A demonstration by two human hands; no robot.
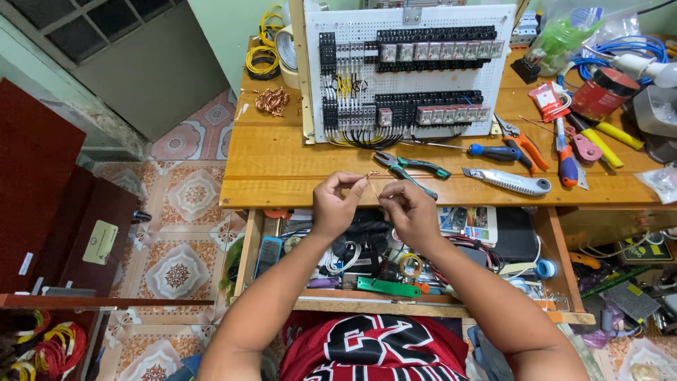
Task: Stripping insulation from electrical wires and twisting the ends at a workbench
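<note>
Bright even light, soft shadows under left hand [337, 204], glare off white panel [411, 70] beyond, fisheye bending at edges, sharp focus

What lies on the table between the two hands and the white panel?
In the head view, green-handled pliers lie on the table between the hands, left and right, which pinch a thin wire, and the panel.

A thin, short piece of copper-coloured wire [371, 185] is pinched between the fingers of both hands. It slants a little, held up just over the front edge of the wooden table [282, 169].
</note>
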